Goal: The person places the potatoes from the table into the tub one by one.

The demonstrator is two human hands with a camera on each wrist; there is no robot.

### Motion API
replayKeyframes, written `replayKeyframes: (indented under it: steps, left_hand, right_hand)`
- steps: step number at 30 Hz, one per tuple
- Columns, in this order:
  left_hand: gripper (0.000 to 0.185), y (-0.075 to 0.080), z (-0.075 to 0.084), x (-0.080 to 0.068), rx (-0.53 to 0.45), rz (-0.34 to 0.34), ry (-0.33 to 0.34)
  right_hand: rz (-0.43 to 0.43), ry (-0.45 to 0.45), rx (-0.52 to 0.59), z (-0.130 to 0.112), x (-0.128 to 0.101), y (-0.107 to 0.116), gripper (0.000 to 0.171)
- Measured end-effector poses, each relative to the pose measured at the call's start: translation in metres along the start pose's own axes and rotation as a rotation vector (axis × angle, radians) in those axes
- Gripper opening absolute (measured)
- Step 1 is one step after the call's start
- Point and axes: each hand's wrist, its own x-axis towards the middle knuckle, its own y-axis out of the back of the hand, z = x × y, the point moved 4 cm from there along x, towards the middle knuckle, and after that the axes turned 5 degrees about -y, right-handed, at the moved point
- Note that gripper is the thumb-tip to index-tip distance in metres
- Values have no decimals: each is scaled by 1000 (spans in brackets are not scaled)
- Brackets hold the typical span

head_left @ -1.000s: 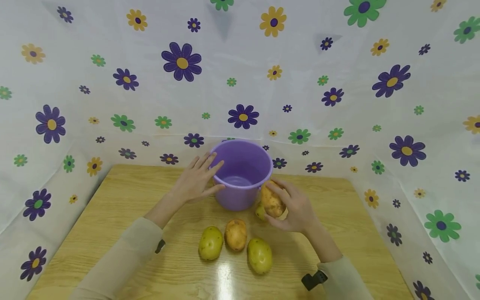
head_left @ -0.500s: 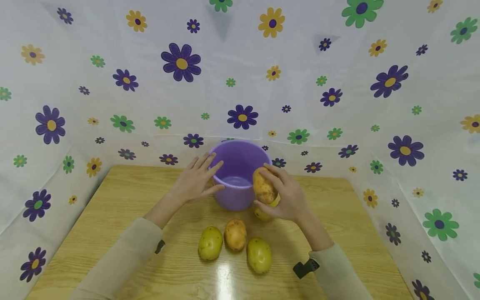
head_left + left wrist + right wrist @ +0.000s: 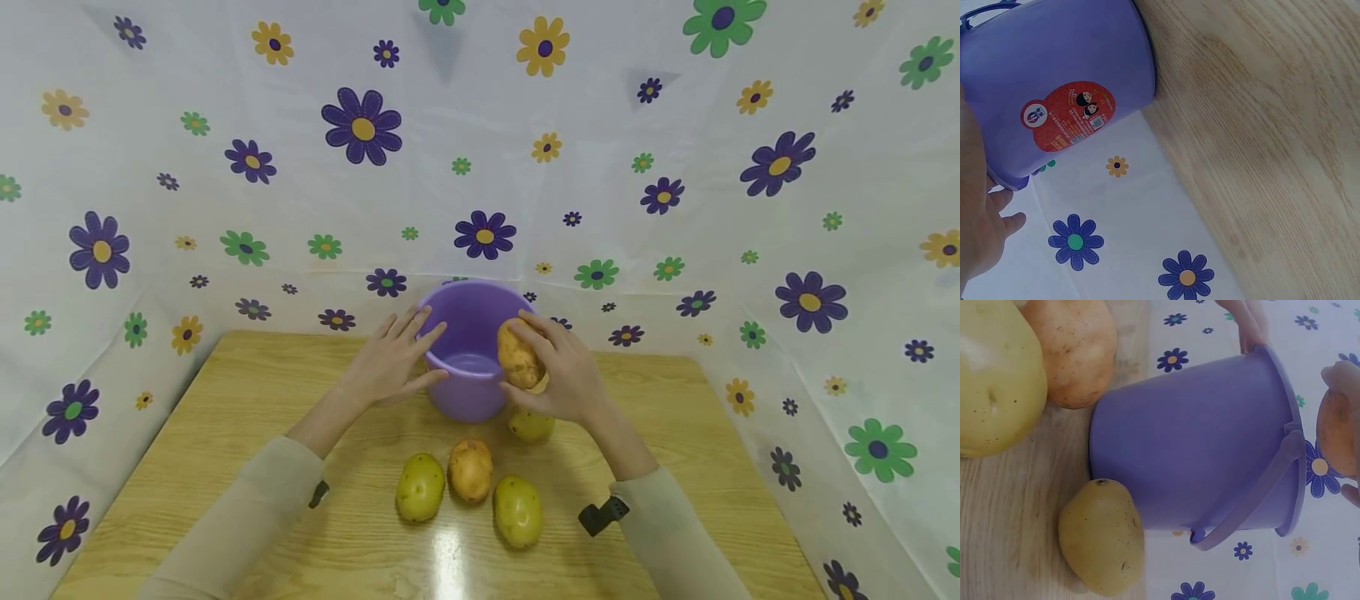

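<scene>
A: What's hard to see?
B: A green potato (image 3: 531, 425) is half hidden under the right hand (image 3: 564, 375)

A: And that grip?
B: Curled round a brown potato (image 3: 518, 357), held over the right rim of the purple bucket (image 3: 468, 392), frame centre

A: The left hand (image 3: 390, 363)?
B: Fingers straight, resting against the bucket's left side; 3 potatoes (image 3: 470, 468) lie on the surface (image 3: 225, 417) below

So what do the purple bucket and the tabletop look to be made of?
The purple bucket looks like moulded plastic: smooth, evenly coloured, slightly glossy walls, with a matching thin handle and a printed red sticker. The tabletop shows light wood grain under a glossy coat that reflects light; whether solid wood or laminate cannot be told.
</scene>
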Motion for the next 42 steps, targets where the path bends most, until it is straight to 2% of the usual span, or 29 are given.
replayKeyframes:
  steps: [6,10,20,29,36,42]
  left_hand:
    - [110,0,0,0,-15,-1,9]
    - [108,-1,0,0,-16,-2,9]
    - [114,-3,-1,0,-7,6,12]
    - [111,-2,0,0,-3,0,9]
    - [105,-2,1,0,-4,4,3]
    - [107,-2,0,-1,3,12,2]
  right_hand:
    - [-36,-16,-21,6,10,-7,81]
    - [-61,-45,-28,13,15,-10,85]
    - [-91,-77,-3,20,28,-14,86]
    - [-166,-11,-79,19,41,-21,86]
    - [-235,-21,-121,23,46,-28,84]
    - [-271,0,-146,25,50,-35,83]
